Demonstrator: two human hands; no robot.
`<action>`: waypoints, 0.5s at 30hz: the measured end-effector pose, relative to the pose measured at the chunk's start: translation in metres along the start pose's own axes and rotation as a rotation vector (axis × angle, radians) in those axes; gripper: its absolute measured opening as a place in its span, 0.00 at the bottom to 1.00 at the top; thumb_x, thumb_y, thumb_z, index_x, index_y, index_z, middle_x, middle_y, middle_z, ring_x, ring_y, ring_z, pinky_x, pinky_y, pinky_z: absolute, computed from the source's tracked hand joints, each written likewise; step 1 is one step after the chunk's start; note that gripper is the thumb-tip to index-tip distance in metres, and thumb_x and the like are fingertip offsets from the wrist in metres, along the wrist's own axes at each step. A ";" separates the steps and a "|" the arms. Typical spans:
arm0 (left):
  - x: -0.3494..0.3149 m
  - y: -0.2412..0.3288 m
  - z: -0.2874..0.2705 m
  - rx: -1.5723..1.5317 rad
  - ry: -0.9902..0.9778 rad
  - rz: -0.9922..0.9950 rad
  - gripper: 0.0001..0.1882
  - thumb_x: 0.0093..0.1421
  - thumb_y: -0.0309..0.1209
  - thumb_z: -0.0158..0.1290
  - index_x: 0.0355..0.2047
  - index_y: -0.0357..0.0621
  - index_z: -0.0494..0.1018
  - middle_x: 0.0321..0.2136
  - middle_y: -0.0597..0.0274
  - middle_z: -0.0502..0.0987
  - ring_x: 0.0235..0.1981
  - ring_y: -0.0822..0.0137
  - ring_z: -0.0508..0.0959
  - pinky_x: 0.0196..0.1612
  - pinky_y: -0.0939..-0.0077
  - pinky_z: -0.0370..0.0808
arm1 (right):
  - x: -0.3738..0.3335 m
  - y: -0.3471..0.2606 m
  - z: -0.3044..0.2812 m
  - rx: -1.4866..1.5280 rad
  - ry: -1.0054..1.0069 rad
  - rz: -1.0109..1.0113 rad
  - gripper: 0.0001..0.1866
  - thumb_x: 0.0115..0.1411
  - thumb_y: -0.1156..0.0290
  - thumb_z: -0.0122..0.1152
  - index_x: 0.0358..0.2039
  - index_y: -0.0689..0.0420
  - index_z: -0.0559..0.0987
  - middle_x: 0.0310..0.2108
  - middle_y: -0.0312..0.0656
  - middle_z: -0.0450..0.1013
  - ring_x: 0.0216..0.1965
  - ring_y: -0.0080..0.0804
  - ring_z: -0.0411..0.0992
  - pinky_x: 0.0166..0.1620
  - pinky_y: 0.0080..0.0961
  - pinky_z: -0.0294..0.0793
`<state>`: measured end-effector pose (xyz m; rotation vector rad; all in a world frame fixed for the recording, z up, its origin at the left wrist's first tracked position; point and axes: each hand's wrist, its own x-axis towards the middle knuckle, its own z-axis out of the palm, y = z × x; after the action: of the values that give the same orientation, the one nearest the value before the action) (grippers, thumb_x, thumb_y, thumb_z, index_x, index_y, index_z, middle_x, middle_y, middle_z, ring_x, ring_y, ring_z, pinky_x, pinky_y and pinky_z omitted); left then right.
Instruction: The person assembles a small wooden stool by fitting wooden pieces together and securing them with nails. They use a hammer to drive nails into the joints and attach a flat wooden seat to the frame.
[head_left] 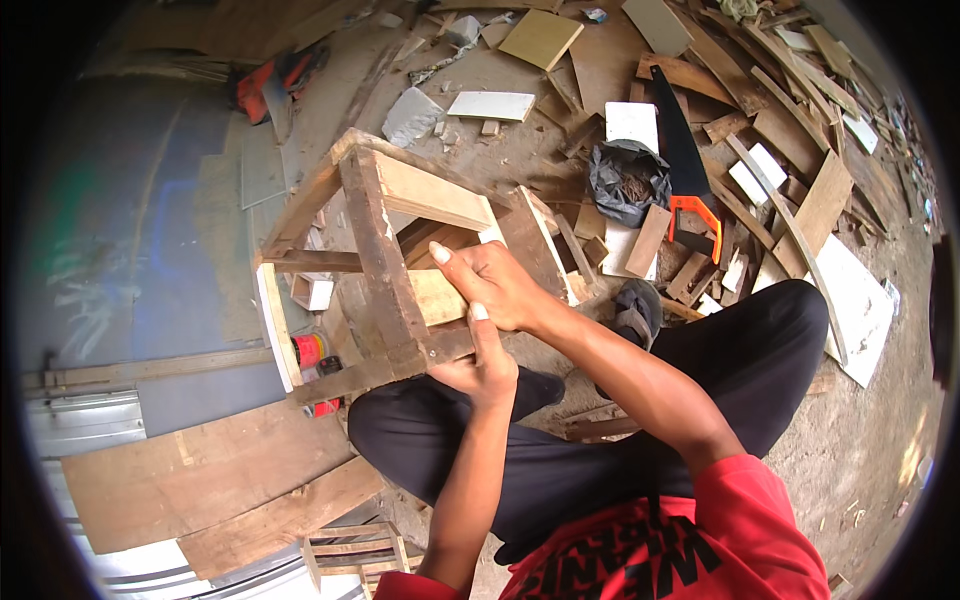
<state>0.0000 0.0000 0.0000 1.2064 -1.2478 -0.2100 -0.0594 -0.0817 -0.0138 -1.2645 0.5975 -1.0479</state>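
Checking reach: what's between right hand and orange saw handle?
Wood scraps, including a flat brown offcut, lie between right hand and saw handle, in the head view.

The bare floor [870, 470] served as the support surface around the right hand's grip [497, 288]. Beyond the grip, it carried a yellow square board [541, 39] and a grey lump [412, 117]. Beyond and right of the grip lay a heap of wood offcuts [790, 140] and a large white panel [865, 315]. A blue-grey sheet [150, 250] covered the area left of the grip. Whether the black bag [607, 198], beyond-right of the grip, contacted the floor directly could not be determined.
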 end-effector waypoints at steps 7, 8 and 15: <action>0.001 -0.006 0.002 -0.034 -0.024 0.051 0.32 0.61 0.22 0.55 0.63 0.25 0.56 0.58 0.42 0.68 0.58 0.55 0.73 0.59 0.62 0.71 | 0.004 0.006 -0.002 0.073 0.046 -0.041 0.35 0.72 0.47 0.45 0.17 0.65 0.71 0.12 0.41 0.60 0.18 0.25 0.57 0.24 0.34 0.62; 0.001 -0.011 0.004 -0.034 -0.018 0.074 0.32 0.61 0.23 0.55 0.63 0.25 0.56 0.58 0.42 0.68 0.58 0.56 0.73 0.59 0.62 0.71 | 0.001 0.005 -0.002 0.135 0.054 -0.039 0.35 0.72 0.47 0.45 0.18 0.65 0.71 0.12 0.42 0.61 0.18 0.25 0.57 0.25 0.34 0.63; -0.003 -0.015 -0.004 -0.069 -0.054 0.052 0.43 0.67 0.47 0.52 0.67 0.26 0.47 0.63 0.41 0.61 0.63 0.55 0.67 0.62 0.58 0.67 | 0.004 -0.025 0.002 0.117 0.026 -0.253 0.24 0.75 0.56 0.41 0.32 0.64 0.75 0.24 0.38 0.70 0.27 0.25 0.64 0.35 0.28 0.69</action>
<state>0.0094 -0.0017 -0.0132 1.1135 -1.3073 -0.2470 -0.0630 -0.0836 0.0113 -1.2465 0.3950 -1.2917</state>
